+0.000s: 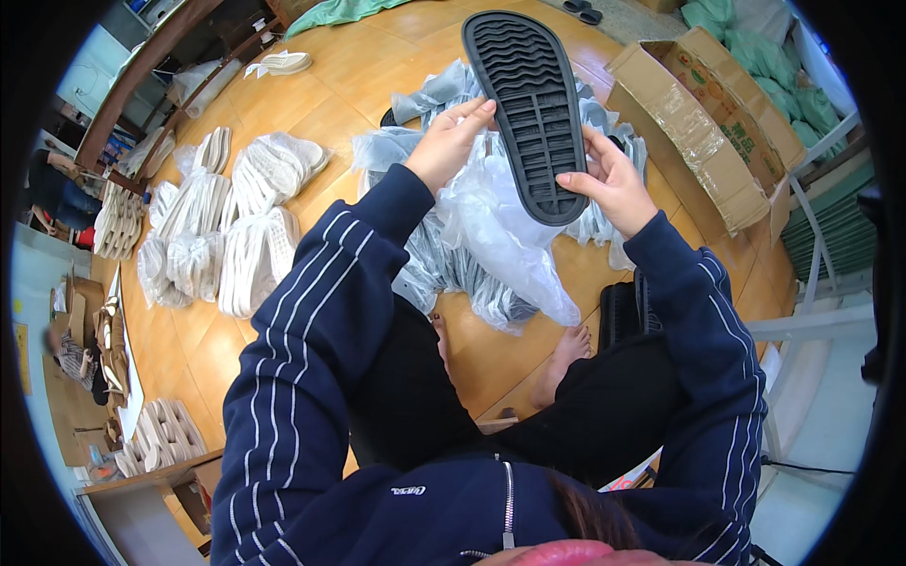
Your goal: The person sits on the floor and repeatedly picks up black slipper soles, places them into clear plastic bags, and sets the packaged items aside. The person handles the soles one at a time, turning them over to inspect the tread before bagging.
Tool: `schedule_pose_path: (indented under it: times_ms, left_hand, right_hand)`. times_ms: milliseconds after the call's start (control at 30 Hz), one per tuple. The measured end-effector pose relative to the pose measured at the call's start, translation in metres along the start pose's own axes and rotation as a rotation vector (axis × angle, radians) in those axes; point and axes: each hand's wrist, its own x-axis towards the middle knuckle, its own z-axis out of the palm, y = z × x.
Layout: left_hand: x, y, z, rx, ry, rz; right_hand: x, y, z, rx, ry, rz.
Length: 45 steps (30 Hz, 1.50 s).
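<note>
A black shoe sole (528, 113) is held up in front of me, its wavy ridges at the upper end and a grid of hollows at the lower end facing me. My left hand (451, 146) is closed with thumb and fingertips at the sole's left edge. With its thumb pressed on the lower right part, my right hand (613, 184) grips the other side. Directly beneath hangs or lies a crumpled clear plastic bag (510, 250); I cannot tell whether it touches the sole. Behind it a heap of plastic-wrapped grey-looking soles (453, 269) covers the floor.
Bagged white soles (260, 255) lie in bundles at the left. An opened cardboard box (694, 141) stands at the right, near a pale metal frame (812, 325). More black soles (623, 311) rest by my right knee. Another person (71, 358) is at the far left.
</note>
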Motion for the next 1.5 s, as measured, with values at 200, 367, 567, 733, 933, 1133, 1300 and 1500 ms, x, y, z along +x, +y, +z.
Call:
schedule_pose_path:
  times_ms: [200,367,567,733,933,1133,1300,1500]
  left_hand:
    - [-0.006,0.007,0.020,-0.034,0.054,-0.140]
    - [-0.011,0.009,0.023,-0.270,0.026,-0.248]
    - [-0.008,0.019,0.022,-0.287,0.091,-0.213]
    - [-0.009,0.016,0.016,-0.355,0.118,-0.193]
    - [0.004,-0.002,0.006,0.075,0.191,-0.212]
    - [0.014,-0.023,0.006,0.077,0.132,-0.236]
    - [0.004,-0.013,-0.001,-0.387,0.025,-0.390]
    - [0.008,-0.012,0.022,-0.312,0.235,-0.116]
  right_hand:
    - [-0.010,-0.036,0.017,-0.642,0.023,-0.071]
    - [-0.013,-0.036,0.037,-0.765,-0.173,-0.271]
    - [0.013,-0.006,-0.017,-0.316,0.295,-0.111]
    - [0.002,-0.009,-0.005,0.206,0.021,0.364]
    - [0.001,-0.020,0.004,0.251,0.014,0.239]
    - [-0.002,-0.021,0.008,-0.600,0.011,-0.210]
    - [-0.006,-0.030,0.027,-1.002,0.033,-0.573]
    - [-0.005,-0.017,0.023,-0.890,-0.006,-0.361]
